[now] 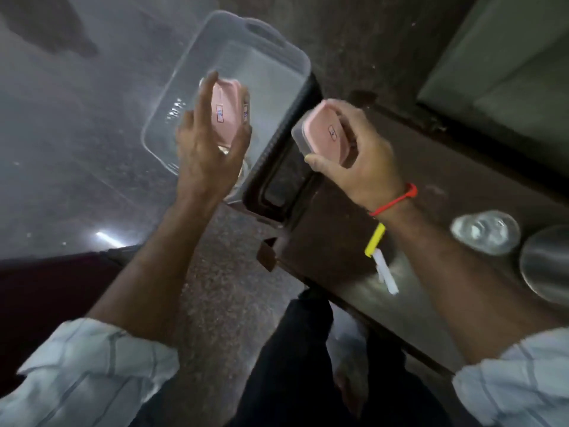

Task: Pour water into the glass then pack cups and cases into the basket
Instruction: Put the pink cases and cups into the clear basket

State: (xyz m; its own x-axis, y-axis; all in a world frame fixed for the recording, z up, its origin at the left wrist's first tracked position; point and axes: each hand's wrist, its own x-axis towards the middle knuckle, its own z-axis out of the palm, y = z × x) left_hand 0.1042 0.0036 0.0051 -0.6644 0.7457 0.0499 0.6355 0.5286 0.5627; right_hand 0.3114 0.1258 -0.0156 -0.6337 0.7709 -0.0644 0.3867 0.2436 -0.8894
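Pink-lidded case [229, 114] is half hidden behind the left hand [209, 149], which grips it over the clear plastic basket [277, 72]. Right hand [360, 161] clamps another rounded case [323, 131]; motion blur smears the labels.

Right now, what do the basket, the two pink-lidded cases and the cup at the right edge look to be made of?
Basket: clear, slightly frosted plastic, floor showing through. Case in the left hand and case in the right hand: matte pink lids, likely plastic; the right one's base looks translucent. Cup: brushed metal by its dull grey sheen, probably steel.
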